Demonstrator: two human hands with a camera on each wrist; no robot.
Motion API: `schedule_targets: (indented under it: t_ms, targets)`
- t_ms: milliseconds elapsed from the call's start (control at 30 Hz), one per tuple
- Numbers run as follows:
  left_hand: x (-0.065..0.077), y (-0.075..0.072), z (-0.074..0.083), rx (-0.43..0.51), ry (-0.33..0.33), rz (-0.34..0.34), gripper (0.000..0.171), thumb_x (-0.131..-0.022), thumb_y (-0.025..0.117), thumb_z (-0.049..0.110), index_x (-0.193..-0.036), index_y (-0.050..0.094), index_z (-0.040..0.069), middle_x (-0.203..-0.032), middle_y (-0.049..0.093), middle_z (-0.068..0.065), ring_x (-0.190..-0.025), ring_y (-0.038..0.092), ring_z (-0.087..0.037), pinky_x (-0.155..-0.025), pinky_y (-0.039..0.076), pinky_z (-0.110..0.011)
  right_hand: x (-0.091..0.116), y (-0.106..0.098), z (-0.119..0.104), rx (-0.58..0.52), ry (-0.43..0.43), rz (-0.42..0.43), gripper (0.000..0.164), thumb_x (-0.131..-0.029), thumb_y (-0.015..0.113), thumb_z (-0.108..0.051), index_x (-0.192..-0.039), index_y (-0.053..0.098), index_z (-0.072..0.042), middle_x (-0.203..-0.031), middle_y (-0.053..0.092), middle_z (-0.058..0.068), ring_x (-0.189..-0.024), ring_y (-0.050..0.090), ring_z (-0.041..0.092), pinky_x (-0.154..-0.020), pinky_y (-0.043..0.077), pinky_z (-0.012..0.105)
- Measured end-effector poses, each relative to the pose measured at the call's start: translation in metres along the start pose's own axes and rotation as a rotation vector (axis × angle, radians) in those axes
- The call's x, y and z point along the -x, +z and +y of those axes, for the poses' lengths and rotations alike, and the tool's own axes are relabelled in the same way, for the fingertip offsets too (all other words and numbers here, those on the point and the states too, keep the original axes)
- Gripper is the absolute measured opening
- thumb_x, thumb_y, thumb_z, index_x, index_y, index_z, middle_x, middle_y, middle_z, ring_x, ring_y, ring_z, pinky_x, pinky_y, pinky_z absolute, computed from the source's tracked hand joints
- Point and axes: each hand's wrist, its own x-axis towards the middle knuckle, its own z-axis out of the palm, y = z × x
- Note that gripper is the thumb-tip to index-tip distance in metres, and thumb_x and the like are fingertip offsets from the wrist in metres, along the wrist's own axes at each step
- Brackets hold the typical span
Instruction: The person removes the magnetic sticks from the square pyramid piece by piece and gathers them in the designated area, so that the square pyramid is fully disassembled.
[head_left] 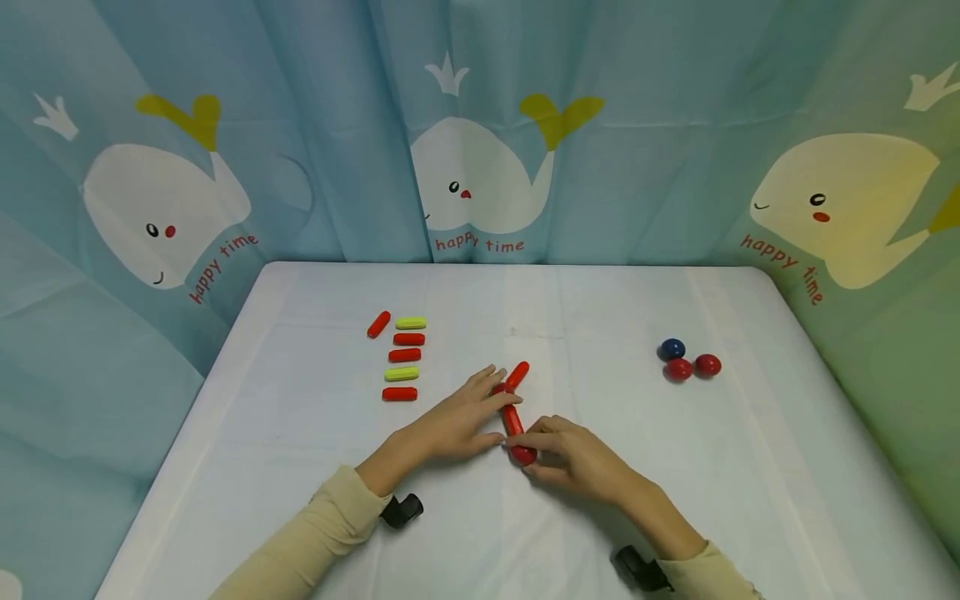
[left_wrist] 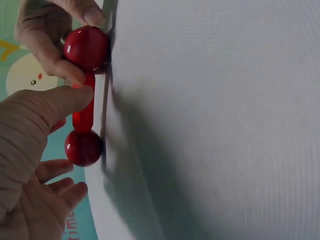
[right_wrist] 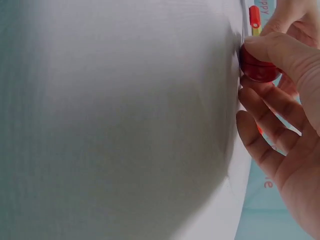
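Note:
On the white table, a red stick (head_left: pixel 513 421) joins two red balls end to end, and a second red stick (head_left: pixel 517 375) angles away from the far ball (left_wrist: pixel 83 148). My left hand (head_left: pixel 457 421) lies along the left of this piece; its thumb presses the joining stick, its index finger reaches over the far end, and its other fingers are bent loosely. Between thumb and fingers, my right hand (head_left: pixel 581 458) pinches the near red ball (right_wrist: pixel 260 65). The far ball is partly covered by the left fingers in the head view.
Several loose red sticks (head_left: pixel 400 394) and two yellow-green sticks (head_left: pixel 402 374) lie to the left. A blue ball (head_left: pixel 672 349) and two red balls (head_left: pixel 707 365) sit together at right. A curtain (head_left: pixel 337 167) with whales hangs behind the table (head_left: pixel 600 308).

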Motion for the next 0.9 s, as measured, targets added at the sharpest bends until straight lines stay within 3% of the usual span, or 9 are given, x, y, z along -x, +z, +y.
schedule_targets:
  t_ms: [200, 433, 733, 900]
  targets:
    - [-0.002, 0.004, 0.001, -0.047, 0.005, -0.018, 0.043, -0.099, 0.068, 0.024, -0.141, 0.060, 0.019, -0.165, 0.031, -0.014, -0.157, 0.011, -0.036, -0.122, 0.026, -0.052, 0.003, -0.002, 0.003, -0.036, -0.032, -0.008, 0.037, -0.089, 0.079, -0.012, -0.126, 0.074, -0.017, -0.109, 0.070, -0.007, -0.096, 0.059, 0.007, -0.080, 0.054, 0.029]
    - [-0.003, 0.005, 0.003, -0.054, -0.024, -0.029, 0.041, -0.100, 0.068, 0.029, -0.140, 0.063, 0.023, -0.164, 0.033, -0.012, -0.157, 0.009, -0.036, -0.121, 0.027, -0.053, 0.008, -0.006, 0.009, -0.163, -0.006, -0.011, 0.035, -0.091, 0.079, -0.013, -0.125, 0.073, -0.018, -0.113, 0.072, -0.009, -0.100, 0.062, 0.009, -0.084, 0.054, 0.031]
    - [-0.009, 0.015, 0.005, -0.020, -0.021, 0.050, 0.031, -0.098, 0.070, 0.031, -0.127, 0.067, 0.022, -0.158, 0.037, -0.016, -0.155, 0.016, -0.036, -0.118, 0.035, -0.050, 0.016, -0.006, 0.011, -0.272, 0.110, -0.020, 0.035, -0.093, 0.077, -0.019, -0.127, 0.069, -0.018, -0.120, 0.070, -0.007, -0.109, 0.063, 0.011, -0.095, 0.054, 0.035]
    - [-0.010, 0.019, 0.006, 0.038, -0.011, 0.102, 0.026, -0.098, 0.070, 0.034, -0.120, 0.066, 0.021, -0.158, 0.035, -0.017, -0.153, 0.021, -0.035, -0.115, 0.039, -0.050, 0.021, -0.006, 0.013, -0.315, 0.133, 0.000, 0.038, -0.093, 0.077, -0.018, -0.129, 0.066, -0.020, -0.122, 0.068, -0.009, -0.108, 0.062, 0.010, -0.091, 0.054, 0.033]
